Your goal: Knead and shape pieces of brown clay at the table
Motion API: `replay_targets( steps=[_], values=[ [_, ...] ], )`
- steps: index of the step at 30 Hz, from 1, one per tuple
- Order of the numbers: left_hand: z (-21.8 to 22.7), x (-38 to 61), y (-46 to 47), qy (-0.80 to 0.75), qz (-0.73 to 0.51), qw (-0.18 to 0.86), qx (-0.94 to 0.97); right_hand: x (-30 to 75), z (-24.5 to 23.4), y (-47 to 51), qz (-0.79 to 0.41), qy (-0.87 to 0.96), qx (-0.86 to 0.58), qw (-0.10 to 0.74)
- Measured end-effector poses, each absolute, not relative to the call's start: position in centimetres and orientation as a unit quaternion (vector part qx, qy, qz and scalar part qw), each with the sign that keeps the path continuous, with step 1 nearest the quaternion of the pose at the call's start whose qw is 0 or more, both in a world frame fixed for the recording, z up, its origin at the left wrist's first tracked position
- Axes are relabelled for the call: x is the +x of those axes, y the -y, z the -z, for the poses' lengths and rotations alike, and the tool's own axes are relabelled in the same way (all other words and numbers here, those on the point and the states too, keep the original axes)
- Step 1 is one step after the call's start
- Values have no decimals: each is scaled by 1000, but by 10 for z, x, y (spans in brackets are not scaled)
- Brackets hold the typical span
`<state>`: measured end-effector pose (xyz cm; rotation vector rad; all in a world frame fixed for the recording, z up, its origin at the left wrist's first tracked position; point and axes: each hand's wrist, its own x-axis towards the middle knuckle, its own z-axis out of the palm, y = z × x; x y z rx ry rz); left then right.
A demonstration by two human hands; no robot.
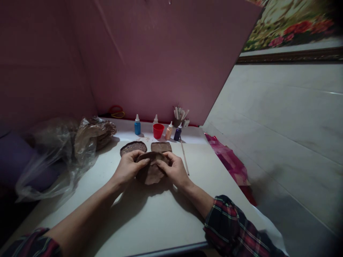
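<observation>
Nearest me were my plaid sleeves [233, 225], pushed up my forearms over the pale bench [160, 225]. My left hand [130, 166] was closed on the left side of a round brown clay piece [152, 173], thumb on the near face and fingers curled around its upper edge. My right hand [175, 169] pinched its right side the same way, the two thumbs apart near the top. The piece was between my hands above the middle of the bench, its face tilted towards me; I couldn't tell whether its lower edge touched down. Just behind it lay a dotted oval clay dish [134, 145] on the left and a rectangular clay slab [161, 146] on the right. A thin stick [184, 157] lay to the right, and farther back a red cup [158, 132] stood between a blue bottle [137, 126] and a peach bottle [168, 132].
</observation>
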<state>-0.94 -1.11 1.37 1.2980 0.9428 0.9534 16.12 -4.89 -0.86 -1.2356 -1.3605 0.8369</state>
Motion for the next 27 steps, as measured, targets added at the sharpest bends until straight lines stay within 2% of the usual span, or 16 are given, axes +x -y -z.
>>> replay_targets(
  steps=[6,14,21,27],
  values=[
    [-15,-10,11,-388,-391,621,557,161,5,50,-405,526,-484,569],
    [-16,-9,11,-369,-363,643,565,161,8,51,-398,562,-479,544],
    [-15,-7,10,-390,-442,606,534,159,12,50,-360,575,-519,520],
    [-7,-7,8,-351,-426,599,580,162,15,48,-336,572,-489,566]
  ],
)
